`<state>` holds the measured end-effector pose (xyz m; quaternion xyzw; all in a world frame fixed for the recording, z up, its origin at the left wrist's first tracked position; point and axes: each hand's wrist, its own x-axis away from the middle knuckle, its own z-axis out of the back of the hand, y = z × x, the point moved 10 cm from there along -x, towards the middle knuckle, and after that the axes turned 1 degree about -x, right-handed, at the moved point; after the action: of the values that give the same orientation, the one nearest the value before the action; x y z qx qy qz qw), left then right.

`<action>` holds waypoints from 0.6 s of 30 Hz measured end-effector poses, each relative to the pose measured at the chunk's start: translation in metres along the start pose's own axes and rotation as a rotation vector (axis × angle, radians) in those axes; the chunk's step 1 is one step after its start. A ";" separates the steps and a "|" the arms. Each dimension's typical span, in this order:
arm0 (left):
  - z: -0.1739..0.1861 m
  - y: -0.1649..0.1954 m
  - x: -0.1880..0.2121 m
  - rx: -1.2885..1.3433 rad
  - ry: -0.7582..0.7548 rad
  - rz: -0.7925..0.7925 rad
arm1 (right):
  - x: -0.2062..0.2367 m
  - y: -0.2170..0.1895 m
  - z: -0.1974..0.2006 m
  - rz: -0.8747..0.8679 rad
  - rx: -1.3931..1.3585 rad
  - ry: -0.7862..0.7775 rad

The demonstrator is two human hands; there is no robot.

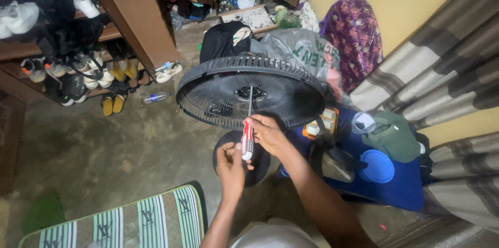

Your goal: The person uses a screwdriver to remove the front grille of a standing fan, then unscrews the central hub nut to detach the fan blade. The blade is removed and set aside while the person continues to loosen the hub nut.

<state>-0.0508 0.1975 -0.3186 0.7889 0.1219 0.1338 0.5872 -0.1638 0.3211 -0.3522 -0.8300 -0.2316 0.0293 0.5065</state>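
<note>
A black standing fan with a round grille (249, 94) faces upward in front of me, on a round black base (260, 162). A screwdriver (248, 136) with a red and white handle points its shaft at the hub in the middle of the grille. My right hand (267, 133) grips the top of the handle. My left hand (231, 167) sits just below, its fingers curled at the butt of the handle; what else it may hold is hidden.
A wooden shoe rack (67, 45) full of shoes stands at the left. A plastic bottle (156, 97) lies on the concrete floor. A striped cushion (125, 222) is near me. Blue cloth with a blue lid (377, 167), bags and striped curtains (452, 71) crowd the right.
</note>
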 end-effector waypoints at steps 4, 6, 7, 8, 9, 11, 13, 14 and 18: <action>-0.008 0.001 0.003 -0.136 -0.009 -0.101 | -0.006 0.010 0.010 0.023 0.065 0.057; -0.011 -0.019 0.001 0.088 -0.040 0.094 | -0.004 0.006 0.007 0.059 0.055 0.052; -0.015 -0.033 0.001 0.299 -0.065 0.259 | -0.003 0.001 0.003 0.082 0.035 0.039; -0.022 -0.044 0.005 0.509 -0.089 0.424 | -0.002 -0.004 -0.002 0.102 0.013 0.025; -0.025 -0.045 0.008 0.633 -0.121 0.477 | 0.001 0.000 -0.004 0.043 -0.022 0.035; -0.037 -0.040 0.013 0.879 -0.195 0.584 | 0.008 0.003 -0.004 -0.068 -0.094 0.062; -0.041 -0.038 0.015 0.761 -0.242 0.613 | 0.011 -0.002 -0.009 -0.052 -0.085 0.014; -0.042 -0.038 0.017 0.702 -0.263 0.625 | 0.011 -0.003 -0.010 -0.046 -0.080 -0.012; -0.017 -0.020 0.008 0.210 -0.034 0.302 | 0.003 -0.004 0.002 0.061 -0.056 0.028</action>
<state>-0.0501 0.2208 -0.3326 0.8574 0.0056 0.1937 0.4768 -0.1630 0.3258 -0.3488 -0.8508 -0.1997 0.0266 0.4853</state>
